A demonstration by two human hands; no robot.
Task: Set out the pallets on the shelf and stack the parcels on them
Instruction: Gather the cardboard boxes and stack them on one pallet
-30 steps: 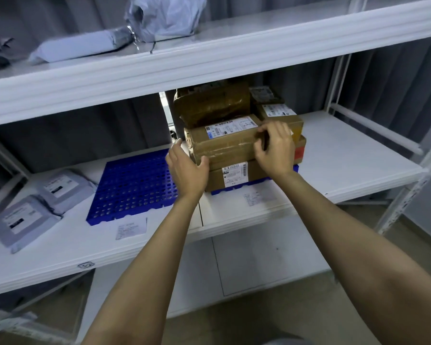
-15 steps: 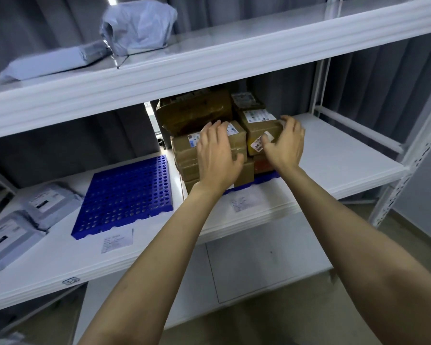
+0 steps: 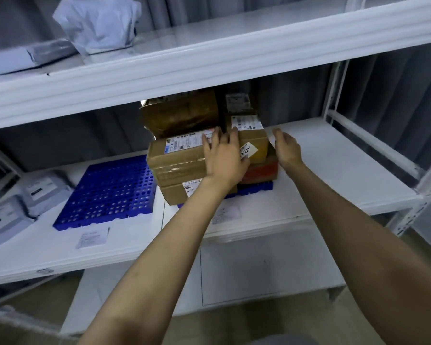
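Note:
Several brown cardboard parcels (image 3: 179,158) are stacked on a blue pallet (image 3: 255,189) on the middle shelf (image 3: 334,175). My left hand (image 3: 225,155) lies with straight fingers on the front of the stack, between the wide labelled box and the smaller box (image 3: 253,138) to its right. My right hand (image 3: 286,148) hovers just right of that smaller box, fingers relaxed, holding nothing. A second blue pallet (image 3: 110,192) lies bare to the left of the stack.
Grey mailer bags (image 3: 23,202) lie at the shelf's left end. Paper slips (image 3: 92,236) lie near the front edge. More grey bags (image 3: 97,23) sit on the upper shelf. White uprights (image 3: 334,95) stand at the right, with bare shelf surface beside them.
Both hands let go of the top front box. My left hand moved right across the stack's front; my right hand moved to the stack's right side. The view shifted.

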